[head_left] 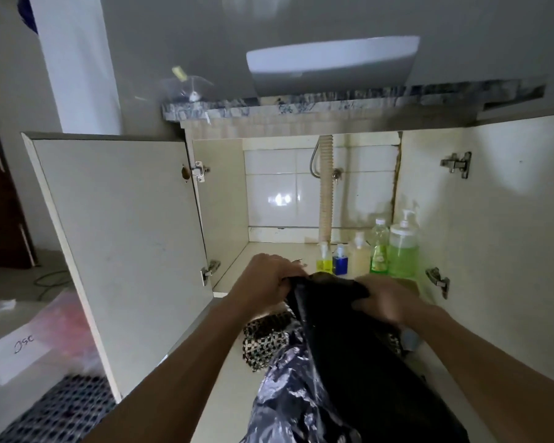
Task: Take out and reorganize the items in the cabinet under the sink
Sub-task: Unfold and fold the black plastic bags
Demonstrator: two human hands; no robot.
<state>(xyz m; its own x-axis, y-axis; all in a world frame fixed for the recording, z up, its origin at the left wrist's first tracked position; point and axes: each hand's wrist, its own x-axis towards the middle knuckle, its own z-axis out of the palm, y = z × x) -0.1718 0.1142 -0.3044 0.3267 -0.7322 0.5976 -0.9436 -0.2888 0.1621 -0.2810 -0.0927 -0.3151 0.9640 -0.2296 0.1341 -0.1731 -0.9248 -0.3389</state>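
**Head view: both hands on a black bag at the open cabinet**

Head camera looks down into the cabinet (224,199), both doors swung wide. The left hand (266,279) has its fingers curled round the top edge of a black bag (349,356); the right hand (387,302), smeared by motion, grips the same edge from the other side, its fingertips hard to make out. The bag hangs over the cabinet floor's front edge, and its lower part runs off the bottom of the frame. A checkered cloth (266,340) lies partly hidden beneath the bag, beside the left forearm.

Five bottles stand in a row toward the back right corner of the cabinet floor: a yellow one (324,260), a blue one (340,260), a pale one (359,255), a slim green one (379,247) and a large green pump bottle (403,251). Their bases are partly hidden behind the bag and hands. A drain hose (326,193) comes down the tiled back wall. Above, the sink (330,63) is blurred.
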